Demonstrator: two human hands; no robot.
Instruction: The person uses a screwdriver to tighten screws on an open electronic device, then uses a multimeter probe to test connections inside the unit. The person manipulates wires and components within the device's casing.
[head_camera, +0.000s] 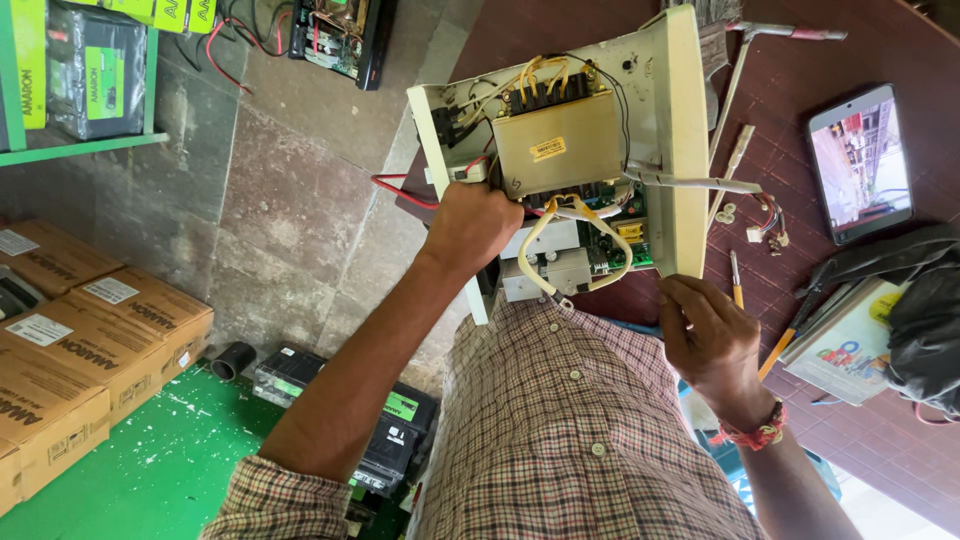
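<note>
Inverter chassis, opened, stands at the table edge at twelve o'clock from us. Our left hand is fisted inside by the transformer; our right hand, fingers curled, touches its lower corner. At three o'clock lies a phone; at nine, cartons.

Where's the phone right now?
In the head view the phone lies screen up at the right on the dark red table, beyond the open white case, above the books.
</note>
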